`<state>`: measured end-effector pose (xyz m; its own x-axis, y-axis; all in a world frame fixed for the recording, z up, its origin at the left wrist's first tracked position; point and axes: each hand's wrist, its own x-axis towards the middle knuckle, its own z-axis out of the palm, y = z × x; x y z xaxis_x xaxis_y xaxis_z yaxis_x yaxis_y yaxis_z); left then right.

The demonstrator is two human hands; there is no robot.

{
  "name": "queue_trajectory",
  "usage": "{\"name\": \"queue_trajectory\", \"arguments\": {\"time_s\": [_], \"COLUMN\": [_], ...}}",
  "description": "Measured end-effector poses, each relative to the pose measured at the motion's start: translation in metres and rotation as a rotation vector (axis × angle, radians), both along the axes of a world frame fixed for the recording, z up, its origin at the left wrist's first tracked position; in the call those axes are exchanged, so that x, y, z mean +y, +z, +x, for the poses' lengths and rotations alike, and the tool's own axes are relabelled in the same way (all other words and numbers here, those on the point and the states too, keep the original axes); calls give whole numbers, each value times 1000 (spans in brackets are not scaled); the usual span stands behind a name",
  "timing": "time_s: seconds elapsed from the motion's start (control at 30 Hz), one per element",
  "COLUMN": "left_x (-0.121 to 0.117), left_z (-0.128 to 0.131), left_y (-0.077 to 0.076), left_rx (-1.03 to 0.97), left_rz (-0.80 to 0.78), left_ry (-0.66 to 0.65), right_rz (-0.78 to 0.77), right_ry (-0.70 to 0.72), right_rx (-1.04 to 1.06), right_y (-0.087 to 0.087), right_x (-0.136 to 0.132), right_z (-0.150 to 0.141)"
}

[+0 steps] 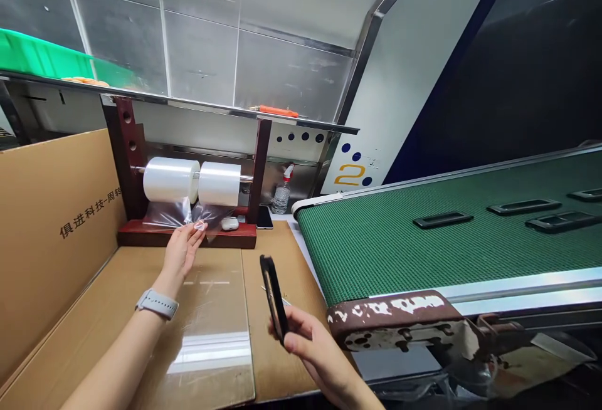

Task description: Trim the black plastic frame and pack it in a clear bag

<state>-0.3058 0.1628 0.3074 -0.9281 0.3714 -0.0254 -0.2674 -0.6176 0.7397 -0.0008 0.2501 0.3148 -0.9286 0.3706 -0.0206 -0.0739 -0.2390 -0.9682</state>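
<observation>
My left hand (182, 248) reaches to the roll stand and pinches the loose end of the clear plastic film (172, 212) that hangs below the rolls. Two white film rolls, a wider left roll (169, 179) and a narrower right roll (220, 183), sit on a metal rod in the dark red wooden stand (188, 237). In my right hand (305, 341), held over the cardboard-covered bench, is a black oblong frame (273, 297), upright and tilted, gripped at its lower end. A clear sheet (216, 322) lies on the cardboard between my arms.
A green conveyor belt (367, 253) at right carries several black frames (443, 219). A cardboard box (56, 228) walls the left side. Behind stand a spray bottle (281, 194), a phone (264, 217) and a shelf holding an orange tool (278, 111) and a green bin (42, 56).
</observation>
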Motion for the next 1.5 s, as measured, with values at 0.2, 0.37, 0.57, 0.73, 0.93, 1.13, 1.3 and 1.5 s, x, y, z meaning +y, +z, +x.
{"name": "queue_trajectory", "arguments": {"time_s": [0.2, 0.37, 0.57, 0.73, 0.93, 1.13, 1.3, 1.5], "left_x": [-20, -33, -44, -47, -49, -72, -107, -158], "left_z": [35, 49, 50, 51, 64, 95, 129, 177], "left_y": [-21, -29, -28, -31, -40, -41, -42, -72], "left_rx": [-106, -190, -232, -240, -232, -257, -317, -365], "left_rz": [-6, -15, -9, -26, -50, -86, -140, -245], "left_ry": [19, 31, 52, 22, -31, -83, -126, -224], "right_rz": [-159, -310, -398, -380, -332, -291, -287, -214], "right_ry": [-51, -77, -90, -111, -116, -80, -49, 33], "right_rx": [88, 93, 126, 202, 211, 170, 106, 26], "right_y": [1, -18, -34, -36, -34, -37, -38, -61], "right_x": [-1, -4, -15, -21, -17, -23, -43, -76], "right_z": [-53, -119, -170, -171, -156, -124, -84, -26]}}
